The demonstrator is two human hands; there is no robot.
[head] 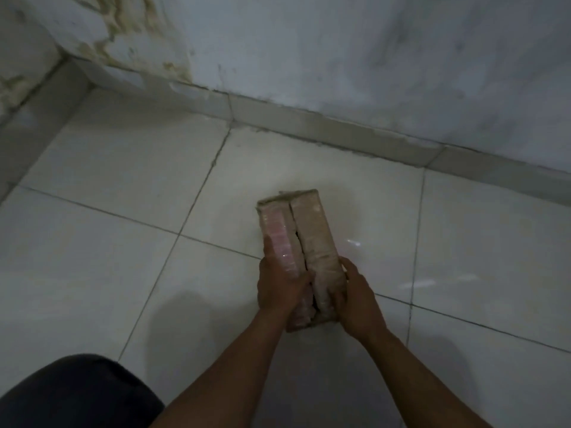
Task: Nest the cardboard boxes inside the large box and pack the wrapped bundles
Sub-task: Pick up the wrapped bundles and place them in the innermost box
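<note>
Two long wrapped bundles lie side by side, pressed together, above the tiled floor. The left bundle (279, 233) is pinkish under clear wrap; the right bundle (315, 233) is beige. My left hand (279, 285) grips the near end of the pinkish one from the left. My right hand (355, 298) clamps the near end of the beige one from the right. Whether the bundles rest on the floor or hang just above it, I cannot tell. No cardboard box is in view.
Pale floor tiles (123, 168) run to a skirting (340, 131) under a stained white wall (340, 50), with a corner at the far left. My dark-clothed knee (74, 393) fills the bottom left.
</note>
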